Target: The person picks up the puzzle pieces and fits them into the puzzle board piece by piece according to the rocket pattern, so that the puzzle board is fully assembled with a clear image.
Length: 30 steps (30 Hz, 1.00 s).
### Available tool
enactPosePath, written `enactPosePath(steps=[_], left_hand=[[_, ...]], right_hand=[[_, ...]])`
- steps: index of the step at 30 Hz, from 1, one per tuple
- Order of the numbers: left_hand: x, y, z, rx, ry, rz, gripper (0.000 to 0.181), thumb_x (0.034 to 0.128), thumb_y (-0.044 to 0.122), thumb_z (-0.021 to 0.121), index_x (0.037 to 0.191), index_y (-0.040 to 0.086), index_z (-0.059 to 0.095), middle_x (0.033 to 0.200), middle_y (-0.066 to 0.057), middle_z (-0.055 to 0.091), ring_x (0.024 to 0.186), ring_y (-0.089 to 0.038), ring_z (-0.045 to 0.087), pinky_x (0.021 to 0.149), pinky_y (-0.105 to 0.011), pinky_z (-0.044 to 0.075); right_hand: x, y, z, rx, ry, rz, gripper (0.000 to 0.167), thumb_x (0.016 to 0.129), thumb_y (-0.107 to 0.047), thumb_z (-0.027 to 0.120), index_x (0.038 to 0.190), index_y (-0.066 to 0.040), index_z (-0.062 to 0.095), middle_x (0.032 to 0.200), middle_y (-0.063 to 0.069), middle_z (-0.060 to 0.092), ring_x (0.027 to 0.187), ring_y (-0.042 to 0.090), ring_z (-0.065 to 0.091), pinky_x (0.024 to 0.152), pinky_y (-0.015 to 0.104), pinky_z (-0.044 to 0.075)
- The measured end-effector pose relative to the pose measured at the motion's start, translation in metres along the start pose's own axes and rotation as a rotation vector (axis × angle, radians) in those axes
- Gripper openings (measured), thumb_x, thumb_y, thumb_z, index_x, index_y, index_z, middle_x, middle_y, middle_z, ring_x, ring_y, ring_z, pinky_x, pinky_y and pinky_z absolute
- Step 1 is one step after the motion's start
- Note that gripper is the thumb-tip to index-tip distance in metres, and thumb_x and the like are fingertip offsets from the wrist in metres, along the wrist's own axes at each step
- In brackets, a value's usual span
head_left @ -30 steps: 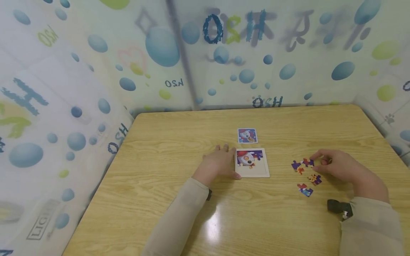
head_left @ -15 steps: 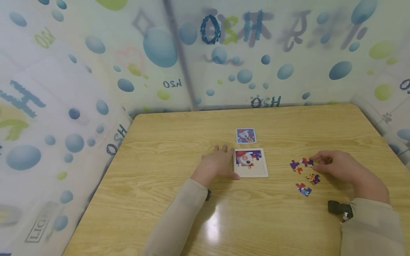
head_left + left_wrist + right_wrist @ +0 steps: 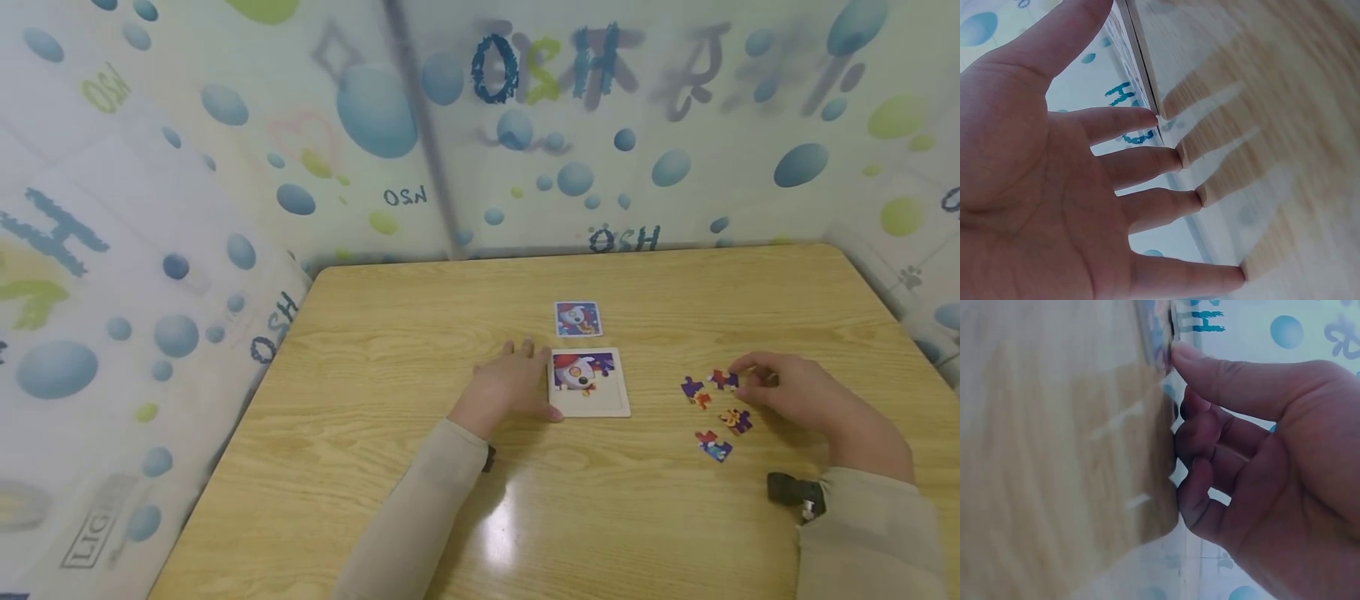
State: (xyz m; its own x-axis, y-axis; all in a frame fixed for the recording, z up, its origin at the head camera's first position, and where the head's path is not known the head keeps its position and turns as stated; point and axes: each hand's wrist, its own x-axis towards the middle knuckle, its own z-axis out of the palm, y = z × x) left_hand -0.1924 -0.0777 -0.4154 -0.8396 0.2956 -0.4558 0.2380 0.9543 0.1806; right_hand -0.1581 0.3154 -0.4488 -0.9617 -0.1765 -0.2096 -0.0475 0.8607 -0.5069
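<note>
My left hand (image 3: 510, 382) rests at the left side of a square puzzle tray (image 3: 611, 402), its thumb and index finger by the tray's edge. The left wrist view shows the fingers (image 3: 1147, 165) straight and spread, tips on the table. Several joined pieces fill the tray's upper part with a cartoon face. To the right, my right hand (image 3: 795, 387) pinches a red and purple puzzle piece (image 3: 722, 380) at its right edge, low over the table. In the right wrist view the other fingers (image 3: 1197, 487) are curled, and the piece is mostly edge-on and blurred.
A small picture card (image 3: 578, 318) with a similar cartoon lies just behind the tray. Loose pieces lie near the right hand: a purple and orange group (image 3: 696, 392), a purple and yellow piece (image 3: 737, 420) and a red and blue piece (image 3: 713, 446). Patterned walls border the wooden table (image 3: 420, 333).
The right hand and its pinched piece have shifted very slightly right, widening the gap to the purple and orange group. The left hand and tray stay put; the head view sways a little.
</note>
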Motion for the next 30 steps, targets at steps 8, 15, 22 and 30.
enactPosePath(steps=[8,15,22,30], left_hand=[[-0.001,0.001,0.0,-0.002,0.005,0.004,0.11,0.0836,0.062,0.084,0.171,0.026,0.027,0.181,-0.009,0.016,0.168,-0.04,0.013,0.119,-0.084,0.028],[-0.001,0.001,-0.001,-0.006,0.012,0.009,0.11,0.0833,0.062,0.084,0.171,0.027,0.027,0.181,-0.009,0.016,0.168,-0.04,0.013,0.119,-0.084,0.027],[-0.001,0.0,0.0,-0.006,0.015,0.012,0.11,0.0833,0.063,0.084,0.17,0.027,0.027,0.181,-0.009,0.016,0.167,-0.04,0.013,0.119,-0.084,0.028],[0.0,-0.002,0.001,-0.007,0.011,0.017,0.111,0.0833,0.062,0.084,0.171,0.026,0.026,0.181,-0.01,0.015,0.167,-0.041,0.012,0.118,-0.085,0.027]], right_hand=[[0.0,-0.009,-0.005,0.031,-0.003,0.005,0.039,0.104,-0.022,0.067,0.13,0.007,0.063,0.106,0.015,0.067,0.096,0.027,0.062,0.076,0.03,0.048],[0.007,-0.031,-0.008,0.031,0.015,-0.025,0.04,0.107,-0.026,0.064,0.129,0.007,0.062,0.104,0.014,0.064,0.088,0.022,0.06,0.064,0.028,0.047],[0.021,-0.067,-0.001,0.081,-0.012,-0.075,0.039,0.107,-0.024,0.065,0.133,0.005,0.061,0.108,0.014,0.058,0.084,0.02,0.057,0.059,0.029,0.047],[0.036,-0.111,0.02,0.146,-0.073,-0.134,0.033,0.106,-0.016,0.065,0.134,0.003,0.063,0.107,0.013,0.057,0.076,0.019,0.054,0.055,0.032,0.048]])
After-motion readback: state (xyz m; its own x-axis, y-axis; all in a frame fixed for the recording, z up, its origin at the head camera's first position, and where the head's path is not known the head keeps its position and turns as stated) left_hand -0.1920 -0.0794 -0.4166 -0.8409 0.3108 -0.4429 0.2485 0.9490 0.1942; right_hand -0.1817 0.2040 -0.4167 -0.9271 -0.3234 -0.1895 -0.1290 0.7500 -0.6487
